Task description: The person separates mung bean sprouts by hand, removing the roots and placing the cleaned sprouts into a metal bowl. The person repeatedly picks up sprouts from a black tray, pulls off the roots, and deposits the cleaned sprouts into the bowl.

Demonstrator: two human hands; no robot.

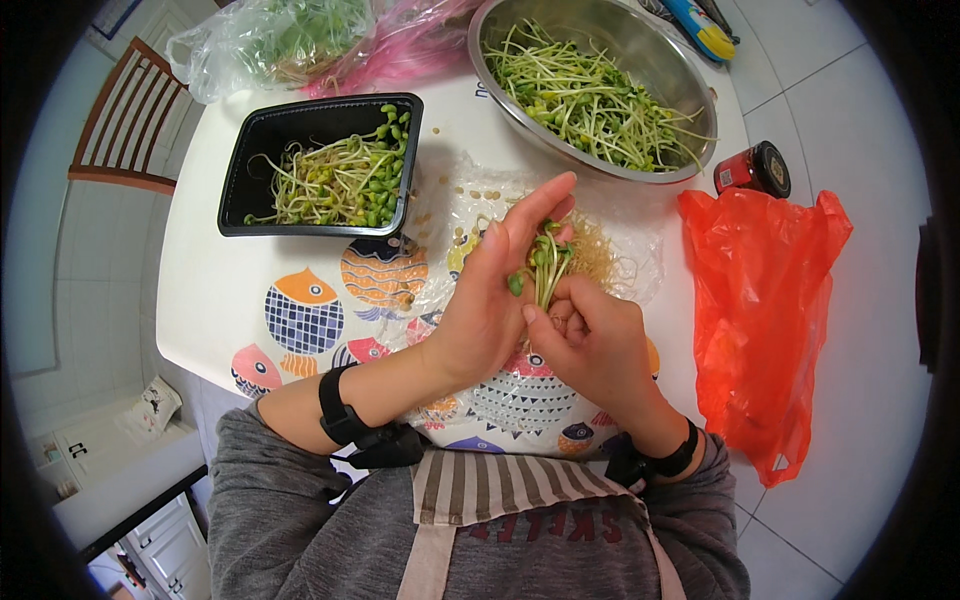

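Note:
A small bunch of green sprouts [550, 262] stands upright between my hands, leaves at the top. My right hand [596, 337] pinches the lower stems between thumb and fingers. My left hand [487, 300] is held nearly flat on the left side, its palm against the bunch and its fingers stretched out. Behind the bunch, a heap of pale, thread-like roots [596, 247] lies on a clear plastic sheet [641, 247]. Part of the heap is hidden by my hands.
A black plastic tray [244, 165] holds more sprouts at left. Back right stands a steel bowl [517, 112] of sprouts. Clear [217, 60] and pink [405, 45] plastic bags lie at the back. At right are a black-lidded jar [754, 169] and a red plastic bag [757, 315].

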